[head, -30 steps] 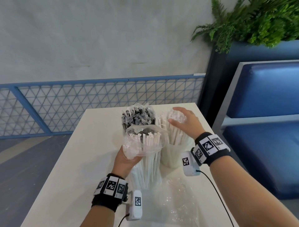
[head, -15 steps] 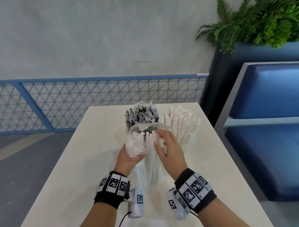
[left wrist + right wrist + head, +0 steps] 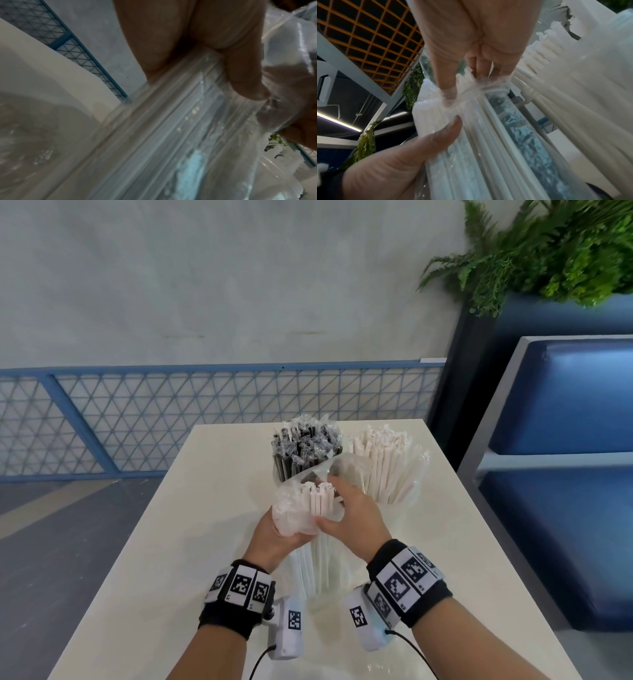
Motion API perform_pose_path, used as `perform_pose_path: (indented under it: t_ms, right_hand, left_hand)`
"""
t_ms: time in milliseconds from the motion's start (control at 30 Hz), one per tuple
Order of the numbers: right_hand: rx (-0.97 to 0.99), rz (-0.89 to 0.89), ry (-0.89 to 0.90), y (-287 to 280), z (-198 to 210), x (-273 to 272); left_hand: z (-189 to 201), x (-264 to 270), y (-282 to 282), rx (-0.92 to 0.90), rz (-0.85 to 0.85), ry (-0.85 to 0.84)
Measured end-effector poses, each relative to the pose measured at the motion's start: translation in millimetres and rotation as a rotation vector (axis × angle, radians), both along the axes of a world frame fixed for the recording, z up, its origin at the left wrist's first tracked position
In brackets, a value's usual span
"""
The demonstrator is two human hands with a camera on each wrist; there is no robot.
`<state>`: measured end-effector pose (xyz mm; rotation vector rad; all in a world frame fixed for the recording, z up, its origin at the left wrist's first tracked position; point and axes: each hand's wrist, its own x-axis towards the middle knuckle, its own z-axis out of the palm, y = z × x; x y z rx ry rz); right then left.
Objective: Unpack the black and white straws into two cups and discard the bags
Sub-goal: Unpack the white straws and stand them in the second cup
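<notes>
Hands, left hand (image 3: 274,537) and right hand (image 3: 352,518), grip bagged white straws (image 3: 317,529) mid-table (image 3: 164,542).

1. Clear plastic bag (image 3: 294,515) of white straws (image 3: 320,501): upright at the table's centre, mouth open, straw tips poking out, its film crumpled.
2. Black straws (image 3: 305,448): individually wrapped, standing bunched in a cup at 12 o'clock from the bag, just behind it.
3. Loose white straws (image 3: 387,463): fanned upright in a second cup (image 3: 407,501) at 2 o'clock from the bag, beside the black ones.
</notes>
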<state>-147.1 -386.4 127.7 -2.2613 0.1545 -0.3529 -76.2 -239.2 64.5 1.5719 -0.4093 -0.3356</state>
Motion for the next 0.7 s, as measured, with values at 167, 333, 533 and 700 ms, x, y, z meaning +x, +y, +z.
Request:
perform_pose_path:
  t_ms: [167,333,533,700]
  right_hand:
    - [0.043,0.077,0.065,4.8,-1.3,1.5]
    - [0.185,0.064,0.037,12.5,-9.1,2.1]
    - [0.403,-0.047,-0.053,23.2,-19.7,-6.2]
    - [0.520,-0.130,-0.148,20.1,-18.2,-3.4]
  left_hand:
    - [2.8,-0.4,-2.1,0.053,-0.128,0.036]
    - [4.6,-2.2,-2.9,0.067,-0.131,0.041]
    - [4.7,-4.3,-3.4,0.054,-0.080,0.010]
    - [2.9,-4.5,-6.0,0.086,-0.065,0.006]
